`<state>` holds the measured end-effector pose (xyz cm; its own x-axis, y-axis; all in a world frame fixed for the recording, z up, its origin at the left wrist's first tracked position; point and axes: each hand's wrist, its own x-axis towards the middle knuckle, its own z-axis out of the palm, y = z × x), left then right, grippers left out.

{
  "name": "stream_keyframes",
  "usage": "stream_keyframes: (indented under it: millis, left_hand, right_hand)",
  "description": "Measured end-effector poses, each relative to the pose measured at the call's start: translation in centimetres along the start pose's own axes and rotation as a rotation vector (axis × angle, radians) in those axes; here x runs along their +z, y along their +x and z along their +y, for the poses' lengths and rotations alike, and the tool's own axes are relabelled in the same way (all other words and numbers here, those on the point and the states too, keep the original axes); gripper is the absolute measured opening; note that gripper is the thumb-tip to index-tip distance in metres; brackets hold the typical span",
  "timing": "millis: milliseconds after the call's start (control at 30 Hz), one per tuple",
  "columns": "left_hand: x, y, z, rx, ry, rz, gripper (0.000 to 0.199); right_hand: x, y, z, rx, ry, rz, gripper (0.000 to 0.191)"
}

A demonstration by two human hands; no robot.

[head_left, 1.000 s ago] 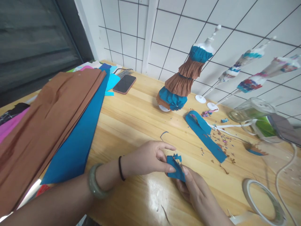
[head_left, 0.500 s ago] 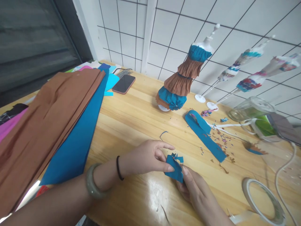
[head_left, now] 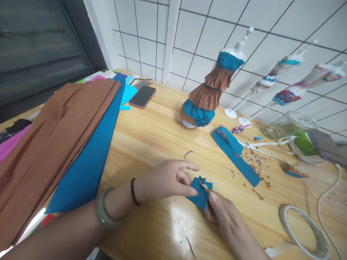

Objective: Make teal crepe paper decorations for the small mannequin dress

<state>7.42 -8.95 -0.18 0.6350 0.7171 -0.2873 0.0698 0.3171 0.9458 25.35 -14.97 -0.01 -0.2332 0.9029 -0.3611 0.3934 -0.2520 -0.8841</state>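
Note:
Between my hands is a small folded piece of blue crepe paper (head_left: 199, 198) with a jagged, cut upper edge. My left hand (head_left: 173, 180) pinches its left side with the thumb on top, the index finger stretched out above it. My right hand (head_left: 225, 213) grips its right edge between thumb and fingers; the fingertips underneath are hidden. Beyond them stands a small dress form (head_left: 211, 86) in a tiered brown and blue paper dress. A looped blue paper strip (head_left: 237, 159) lies to the right, beside many tiny scraps.
Folded brown paper (head_left: 65, 133) over blue paper (head_left: 86, 169) covers the left side. A phone (head_left: 142, 96) lies behind it. At right are a tape roll (head_left: 284, 220), a clear jar (head_left: 290, 124), a white cable (head_left: 321, 198) and two thinner dress forms (head_left: 262, 85) (head_left: 295, 90) by the tiled wall.
Both hands have shifted slightly left with the blue paper, which has turned a little. The rest of the table is unchanged.

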Motion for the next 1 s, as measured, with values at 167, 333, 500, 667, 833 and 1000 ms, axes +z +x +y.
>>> stream_keyframes:
  millis: [167, 333, 500, 667, 833, 1000]
  left_hand:
    - [-0.09, -0.05, 0.13, 0.005, 0.011, 0.010, 0.055]
    - [-0.21, -0.09, 0.13, 0.014, 0.012, 0.017, 0.055]
    - [-0.35, -0.20, 0.09, 0.044, 0.051, 0.040, 0.053]
    - [-0.43, -0.33, 0.22, 0.055, 0.061, 0.042, 0.052]
    - [-0.47, -0.41, 0.39, 0.044, 0.065, 0.042, 0.051]
    - [-0.49, -0.44, 0.48, 0.037, 0.065, 0.041, 0.051]
  right_hand:
    - [-0.09, 0.10, 0.26, 0.015, 0.024, -0.015, 0.040]
    - [-0.18, 0.27, 0.82, -0.034, 0.047, -0.021, 0.037]
    - [-0.14, 0.09, 0.65, -0.033, 0.064, -0.023, 0.036]
    - [-0.14, 0.03, 0.55, -0.064, 0.019, -0.019, 0.037]
    - [-0.25, 0.08, 0.78, -0.055, 0.034, -0.029, 0.036]
    - [-0.24, 0.03, 0.57, -0.069, -0.006, -0.021, 0.037]
